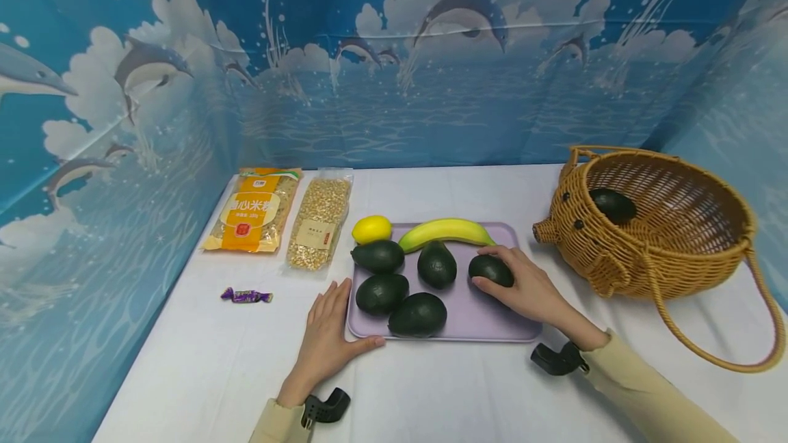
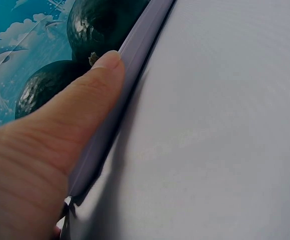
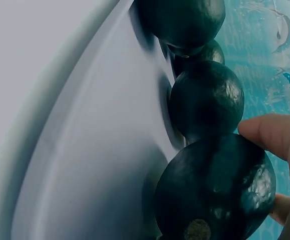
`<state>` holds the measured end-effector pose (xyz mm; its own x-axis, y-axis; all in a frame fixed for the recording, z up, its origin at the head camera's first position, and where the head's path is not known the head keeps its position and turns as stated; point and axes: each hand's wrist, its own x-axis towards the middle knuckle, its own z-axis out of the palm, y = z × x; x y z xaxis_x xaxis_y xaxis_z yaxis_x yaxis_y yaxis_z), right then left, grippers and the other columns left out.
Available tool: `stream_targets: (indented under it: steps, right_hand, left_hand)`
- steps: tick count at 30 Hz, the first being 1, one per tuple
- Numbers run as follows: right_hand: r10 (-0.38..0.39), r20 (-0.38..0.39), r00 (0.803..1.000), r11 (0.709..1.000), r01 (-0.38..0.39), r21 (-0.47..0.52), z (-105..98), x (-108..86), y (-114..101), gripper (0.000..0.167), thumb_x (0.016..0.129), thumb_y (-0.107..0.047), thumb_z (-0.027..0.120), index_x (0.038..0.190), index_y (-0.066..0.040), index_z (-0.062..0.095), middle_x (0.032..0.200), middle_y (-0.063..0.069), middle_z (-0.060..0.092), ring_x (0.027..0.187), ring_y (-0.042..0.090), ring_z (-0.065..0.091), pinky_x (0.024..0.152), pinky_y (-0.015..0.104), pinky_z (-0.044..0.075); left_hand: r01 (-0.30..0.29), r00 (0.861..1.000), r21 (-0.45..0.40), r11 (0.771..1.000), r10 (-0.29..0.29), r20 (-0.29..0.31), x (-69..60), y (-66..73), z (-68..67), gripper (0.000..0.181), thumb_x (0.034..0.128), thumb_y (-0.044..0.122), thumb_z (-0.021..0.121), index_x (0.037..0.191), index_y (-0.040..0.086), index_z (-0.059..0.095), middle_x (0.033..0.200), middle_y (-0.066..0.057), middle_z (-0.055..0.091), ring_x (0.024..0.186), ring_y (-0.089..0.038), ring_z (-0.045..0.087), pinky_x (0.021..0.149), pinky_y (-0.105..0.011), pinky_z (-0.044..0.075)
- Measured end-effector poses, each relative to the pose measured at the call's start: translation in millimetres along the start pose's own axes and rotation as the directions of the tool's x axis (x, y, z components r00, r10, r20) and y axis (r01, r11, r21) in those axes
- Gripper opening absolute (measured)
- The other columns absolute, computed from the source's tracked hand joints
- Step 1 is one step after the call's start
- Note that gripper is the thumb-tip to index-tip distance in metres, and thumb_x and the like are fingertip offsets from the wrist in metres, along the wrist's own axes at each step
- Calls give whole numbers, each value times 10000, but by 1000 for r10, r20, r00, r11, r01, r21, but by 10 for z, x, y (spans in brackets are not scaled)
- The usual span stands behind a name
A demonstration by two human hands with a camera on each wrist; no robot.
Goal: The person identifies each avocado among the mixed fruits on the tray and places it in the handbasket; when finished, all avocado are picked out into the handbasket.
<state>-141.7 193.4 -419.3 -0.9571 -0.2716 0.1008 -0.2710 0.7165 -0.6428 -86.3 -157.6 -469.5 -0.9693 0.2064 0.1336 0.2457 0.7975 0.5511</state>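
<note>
A lilac tray (image 1: 480, 316) lies on the white tabletop with several dark green avocados (image 1: 418, 315) and a banana (image 1: 446, 232) on it. At its right side my right hand (image 1: 523, 286) grips one avocado (image 1: 490, 271) between thumb and fingers; the right wrist view has this avocado (image 3: 215, 190) close up, with a finger and thumb against it. My left hand (image 1: 332, 330) rests with straight fingers at the tray's front left corner. Its thumb (image 2: 97, 90) lies along the tray's rim in the left wrist view, close to two avocados.
A wicker basket (image 1: 677, 265) with a rope handle and an avocado (image 1: 613, 206) inside stands at the right. A lemon (image 1: 372, 230) touches the tray's back left corner. Further left are two grain packets (image 1: 255, 210) and a purple wrapped candy (image 1: 246, 296). Dolphin-printed cloth surrounds the table.
</note>
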Motion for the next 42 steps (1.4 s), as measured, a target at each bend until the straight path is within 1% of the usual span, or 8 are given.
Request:
stream_targets:
  steps: [6, 12, 16, 20, 27, 37, 39, 42]
  right_hand:
    - [11, -28, 1000, 999, -10, 32, -42, -19, -28, 509, 899, -413, 634, 1292, -129, 479, 1273, 188, 492, 1185, 392, 457, 903, 599, 380]
    - [-1, -44, 999, 999, 3, 54, -137, -30, -88, 539, 891, -379, 661, 1319, -134, 444, 1272, 212, 458, 1134, 410, 476, 880, 608, 399]
    - [-27, -58, 998, 997, 31, 68, -209, -49, -145, 537, 880, -324, 689, 1328, -128, 467, 1244, 214, 462, 1031, 366, 509, 795, 522, 446]
    - [-60, -73, 996, 994, 66, 85, -287, -62, -209, 556, 868, -271, 712, 1352, -109, 489, 1197, 188, 471, 936, 281, 494, 713, 408, 450]
    - [-83, -94, 992, 988, 94, 121, -433, -70, -281, 554, 866, -266, 715, 1364, -161, 494, 1190, 132, 460, 846, 254, 530, 612, 298, 520]
    - [-102, -136, 985, 974, 127, 187, -670, -76, -383, 539, 857, -178, 722, 1308, -93, 440, 1214, 121, 425, 869, 295, 612, 617, 265, 547]
    - [-108, -146, 983, 973, 135, 187, -722, -87, -409, 544, 857, -158, 721, 1311, -93, 429, 1213, 118, 431, 860, 261, 624, 616, 257, 543]
    - [-106, -172, 979, 974, 137, 180, -795, -100, -433, 561, 849, -139, 726, 1313, -99, 414, 1208, 112, 439, 844, 139, 629, 617, 227, 536]
  left_hand:
    - [-3, 1000, 1, 1000, 2, 1, -1, -1, -1, 1154, 665, 626, 753, 1499, 27, 226, 1521, -158, 263, 1414, -280, 139, 1131, -472, 64]
    - [1, 1000, -2, 1000, -1, 1, -3, -9, -1, 1156, 664, 627, 752, 1502, 34, 221, 1524, -152, 258, 1415, -275, 134, 1133, -464, 57]
    - [0, 1000, -4, 1000, 0, 1, -6, -17, 2, 1157, 664, 631, 749, 1502, 34, 221, 1524, -151, 258, 1416, -274, 134, 1132, -462, 58]
    - [-4, 1000, -2, 1000, 4, -4, -5, -24, 7, 1155, 666, 635, 746, 1502, 35, 223, 1523, -151, 261, 1416, -273, 136, 1132, -463, 61]
    - [-2, 1000, 5, 1000, 2, -7, -11, -33, 15, 1157, 665, 653, 735, 1502, 37, 225, 1522, -154, 263, 1414, -278, 142, 1130, -472, 70]
    - [1, 1000, 2, 1000, -1, -7, -13, -28, 10, 1157, 664, 649, 738, 1501, 36, 227, 1522, -154, 263, 1414, -278, 141, 1131, -473, 67]
    - [5, 1000, 1, 1000, -5, -5, -13, -26, 8, 1158, 663, 650, 739, 1502, 37, 227, 1524, -151, 261, 1415, -277, 138, 1131, -471, 66]
    - [7, 1000, -1, 1000, -7, -3, -11, -25, 7, 1159, 663, 654, 736, 1502, 39, 226, 1525, -148, 258, 1416, -275, 135, 1132, -470, 64]
